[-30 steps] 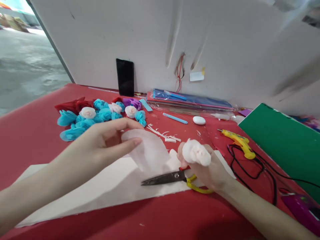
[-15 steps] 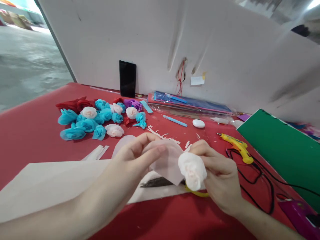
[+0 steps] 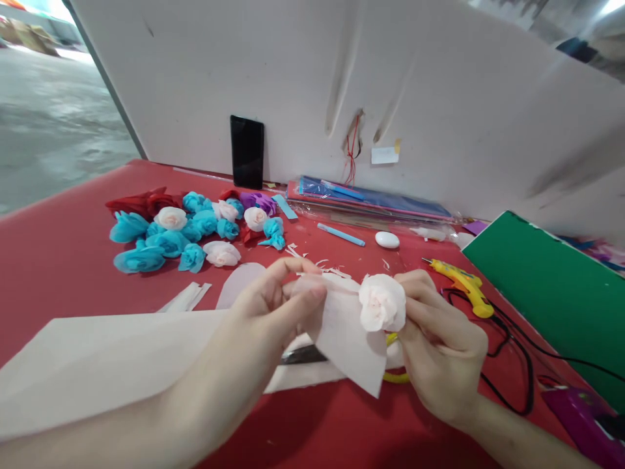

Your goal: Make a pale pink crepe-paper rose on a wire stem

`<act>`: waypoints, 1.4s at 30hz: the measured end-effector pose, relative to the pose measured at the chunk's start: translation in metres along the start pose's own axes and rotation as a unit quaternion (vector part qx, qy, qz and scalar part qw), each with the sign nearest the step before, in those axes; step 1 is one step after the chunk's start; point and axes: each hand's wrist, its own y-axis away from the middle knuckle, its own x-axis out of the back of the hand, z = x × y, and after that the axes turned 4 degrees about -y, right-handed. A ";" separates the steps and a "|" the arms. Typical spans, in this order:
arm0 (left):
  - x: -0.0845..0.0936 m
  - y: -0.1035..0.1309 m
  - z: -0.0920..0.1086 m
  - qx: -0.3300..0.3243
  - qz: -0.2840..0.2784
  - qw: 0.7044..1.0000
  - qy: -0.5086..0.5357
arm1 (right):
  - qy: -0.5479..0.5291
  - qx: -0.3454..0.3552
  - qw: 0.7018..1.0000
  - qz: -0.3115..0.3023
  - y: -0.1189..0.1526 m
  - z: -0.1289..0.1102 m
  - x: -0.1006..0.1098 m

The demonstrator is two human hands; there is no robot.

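My left hand (image 3: 273, 312) pinches a thin pale paper piece (image 3: 349, 335) between thumb and fingers; the piece hangs down toward the right. In my right hand (image 3: 437, 339) is the base of a pale pink paper rose (image 3: 383, 303), its bloom turned toward the camera and touching the paper piece. Beneath both hands lie scissors with dark blades (image 3: 305, 355) and yellow handles, partly hidden. They rest on a large white paper sheet (image 3: 122, 358). Another rounded pale piece (image 3: 237, 283) lies behind my left hand.
Blue flowers (image 3: 168, 242), with red, pink and purple ones, lie at the back left. A phone (image 3: 247, 151) leans on the wall. Wrapped sheets (image 3: 375, 198), a blue pen (image 3: 340, 234), a white oval object (image 3: 387, 240), a yellow glue gun (image 3: 463, 286) and a green board (image 3: 547, 293) are beyond.
The rose has moved up and its bloom now faces the camera more. The paper piece has swung lower, and my right hand has shifted slightly right.
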 end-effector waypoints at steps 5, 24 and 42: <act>0.018 -0.031 -0.005 -0.050 0.019 0.996 -0.072 | -0.049 -0.049 0.997 -0.032 0.001 -0.005 -0.001; 0.003 0.005 -0.003 0.012 -0.207 0.977 0.054 | -0.542 -0.425 0.722 -0.060 0.012 -0.006 -0.029; 0.010 0.001 -0.007 0.022 -0.241 0.967 0.073 | -0.627 -0.430 0.626 -0.172 0.015 -0.011 -0.030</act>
